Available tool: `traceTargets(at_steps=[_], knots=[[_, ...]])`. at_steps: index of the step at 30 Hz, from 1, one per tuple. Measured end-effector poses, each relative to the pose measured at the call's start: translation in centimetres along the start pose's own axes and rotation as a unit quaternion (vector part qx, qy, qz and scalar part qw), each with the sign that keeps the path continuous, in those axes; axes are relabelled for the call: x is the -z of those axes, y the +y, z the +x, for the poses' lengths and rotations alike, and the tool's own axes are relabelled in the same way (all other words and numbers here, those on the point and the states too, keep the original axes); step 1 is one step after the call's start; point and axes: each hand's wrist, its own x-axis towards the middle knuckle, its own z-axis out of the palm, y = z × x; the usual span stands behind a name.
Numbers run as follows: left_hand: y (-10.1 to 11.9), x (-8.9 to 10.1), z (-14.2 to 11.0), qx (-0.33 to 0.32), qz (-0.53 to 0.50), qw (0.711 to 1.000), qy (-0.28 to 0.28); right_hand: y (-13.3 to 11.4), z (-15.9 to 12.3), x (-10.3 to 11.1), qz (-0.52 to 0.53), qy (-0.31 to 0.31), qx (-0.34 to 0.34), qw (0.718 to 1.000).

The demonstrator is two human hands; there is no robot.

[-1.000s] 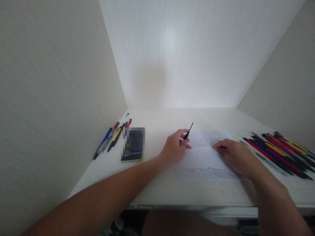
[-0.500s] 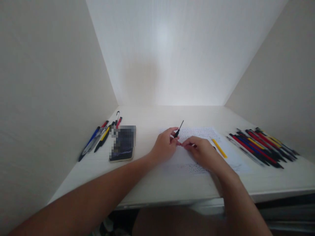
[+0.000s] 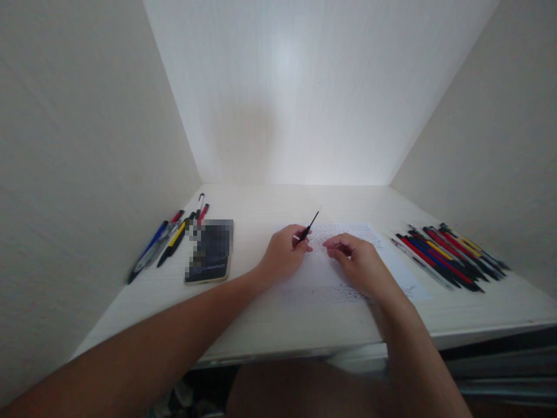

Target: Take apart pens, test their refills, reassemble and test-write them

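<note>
The paper (image 3: 313, 278) lies flat on the white desk (image 3: 270, 331), and both hands are over it. The left hand (image 3: 284, 253), at the paper's left side, is curled, with its thumb and fingers pinching a thin black stick (image 3: 306, 231). The stick leans, its skinny end pointing up past the paper's far edge. The right hand (image 3: 360, 262), over the paper's right part, is curled too, thumb and fingertips close together; I cannot tell if they pinch something tiny. Lots of pens (image 3: 449, 259) lie in a bunch right of the paper. Left of it is a phone (image 3: 213, 268), then more pens (image 3: 176, 234). The paper has rows of little writing, too small to read. The phone's words are too blurry.
</note>
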Motion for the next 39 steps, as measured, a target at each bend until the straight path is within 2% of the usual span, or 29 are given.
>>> traceTargets(at_steps=[4,10,12,16,24,32,39], knots=[[-0.1,0.0,0.0,0.012,-0.015,1.0,-0.004,-0.7,-0.3,0.0,-0.057,-0.035,0.005,0.998],[-1.1,-0.2,0.1,0.0,-0.059,0.998,-0.015,-1.9,-0.2,0.0,-0.079,-0.082,0.03,0.993],[-1.1,-0.2,0.2,-0.002,-0.044,0.999,-0.016,-1.9,-0.1,-0.1,-0.078,-0.089,0.045,0.992],[-0.5,0.1,0.1,-0.004,0.028,1.0,0.006,-2.0,0.1,-0.6,-0.088,-0.084,0.062,0.991],[0.2,0.0,-0.3,-0.003,0.088,0.996,0.031,-2.4,0.0,-1.1,-0.112,-0.064,0.023,0.991],[0.0,0.0,-0.5,-0.026,0.082,0.996,0.02,-0.8,-0.2,0.1,-0.05,-0.044,0.005,0.998],[0.0,0.1,-0.5,-0.026,0.094,0.995,0.016,-0.4,-0.3,-0.5,-0.106,-0.051,-0.001,0.993]])
